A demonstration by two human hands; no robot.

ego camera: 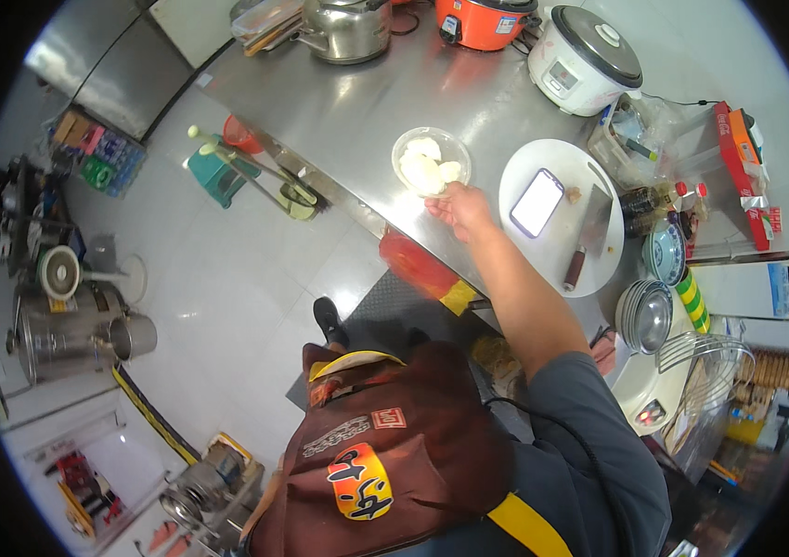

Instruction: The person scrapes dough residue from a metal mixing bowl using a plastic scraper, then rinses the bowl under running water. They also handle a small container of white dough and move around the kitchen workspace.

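My right hand (pixel 462 210) grips the near rim of a clear plastic bowl (pixel 465 154) over the stainless steel table. Several pale, whitish lumps (pixel 422 169) lie in the bowl; their kind cannot be told. To the right of the hand, a round white cutting board (pixel 516 163) holds a smartphone (pixel 537 203) with a lit screen, a cleaver (pixel 588 237) with a wooden handle, and small brownish scraps (pixel 573 195). My left hand is out of view; part of that arm shows at the apron's lower left edge.
A steel pot (pixel 347 31), an orange rice cooker (pixel 483 24) and a white rice cooker (pixel 584 61) line the back of the steel table (pixel 367 104). Bottles (pixel 645 198), stacked bowls (pixel 645 317) and a plastic bin (pixel 610 150) stand right. A green stool (pixel 217 174) is on the floor.
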